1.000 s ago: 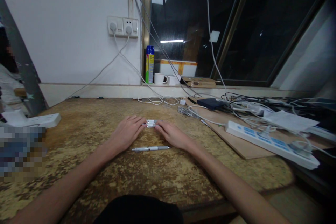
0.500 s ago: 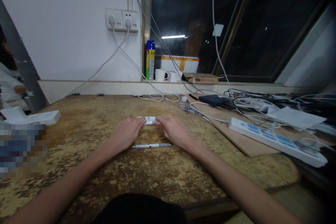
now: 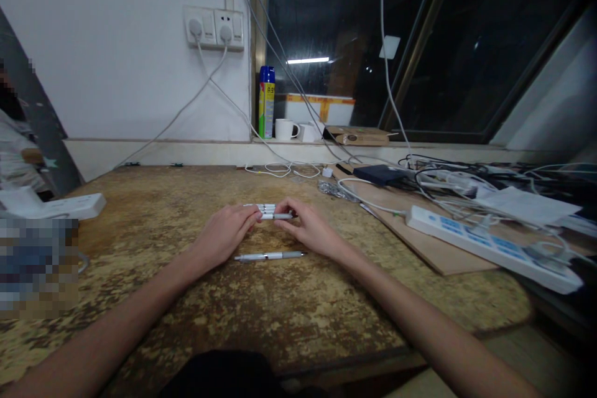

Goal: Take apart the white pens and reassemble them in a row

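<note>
- Left hand (image 3: 231,230) touches the pens' (image 3: 267,208) left ends, midway across the table (image 3: 280,311).
- Right hand (image 3: 305,224) curls about their right ends.
- Single pen (image 3: 270,256) lies apart, closer to the near edge.
- Power strip (image 3: 494,251) lies over the board (image 3: 433,261), toward the right edge.

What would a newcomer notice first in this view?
Probably the left hand and right hand at either end of bunched white pens on the worn table, with another pen lying nearer the camera. Next, perhaps the white power strip at right and the blue-capped spray can in front of the dark window.
</note>
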Action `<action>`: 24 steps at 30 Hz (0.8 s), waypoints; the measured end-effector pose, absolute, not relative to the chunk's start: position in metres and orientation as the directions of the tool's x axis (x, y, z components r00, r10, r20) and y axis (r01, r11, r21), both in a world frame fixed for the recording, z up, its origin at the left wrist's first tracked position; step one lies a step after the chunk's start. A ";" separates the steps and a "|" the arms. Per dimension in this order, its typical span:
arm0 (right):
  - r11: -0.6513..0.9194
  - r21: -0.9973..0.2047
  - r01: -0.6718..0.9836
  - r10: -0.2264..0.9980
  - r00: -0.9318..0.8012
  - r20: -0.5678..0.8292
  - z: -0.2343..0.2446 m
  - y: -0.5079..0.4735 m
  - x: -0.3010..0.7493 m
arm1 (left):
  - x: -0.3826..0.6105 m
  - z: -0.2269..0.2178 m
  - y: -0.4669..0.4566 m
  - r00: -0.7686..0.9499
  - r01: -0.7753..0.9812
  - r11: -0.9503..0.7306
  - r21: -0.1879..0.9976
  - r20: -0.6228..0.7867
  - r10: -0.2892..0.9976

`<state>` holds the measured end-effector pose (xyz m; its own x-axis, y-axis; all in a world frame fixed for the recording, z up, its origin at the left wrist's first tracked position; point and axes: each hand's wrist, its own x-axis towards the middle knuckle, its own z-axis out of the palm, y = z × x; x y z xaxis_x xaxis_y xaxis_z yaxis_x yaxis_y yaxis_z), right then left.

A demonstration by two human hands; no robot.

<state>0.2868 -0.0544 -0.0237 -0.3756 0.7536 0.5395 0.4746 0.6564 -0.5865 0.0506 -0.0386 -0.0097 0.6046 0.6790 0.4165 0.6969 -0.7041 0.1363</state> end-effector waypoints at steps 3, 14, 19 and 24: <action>0.608 -0.638 0.473 0.794 -0.376 0.479 -0.024 -0.055 0.285 | 0.051 -0.010 -0.039 0.602 0.693 -0.705 0.151 0.417 0.681; 0.551 -0.738 0.389 0.827 -0.369 0.424 -0.032 -0.048 0.284 | 0.052 -0.010 -0.040 0.607 0.669 -0.717 0.197 0.412 0.680; 0.611 -0.715 0.339 0.789 -0.331 0.518 -0.032 -0.045 0.284 | 0.051 -0.013 -0.037 0.601 0.664 -0.714 0.221 0.411 0.686; 0.560 -0.766 0.316 0.821 -0.340 0.459 -0.032 -0.045 0.283 | 0.051 -0.012 -0.038 0.603 0.658 -0.715 0.236 0.402 0.689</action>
<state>0.2832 -0.0455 -0.0323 -0.3400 0.8208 0.4591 0.3160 0.5595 -0.7662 0.0512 -0.0375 -0.0122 0.6033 0.6885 0.4025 0.6582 -0.7148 0.2363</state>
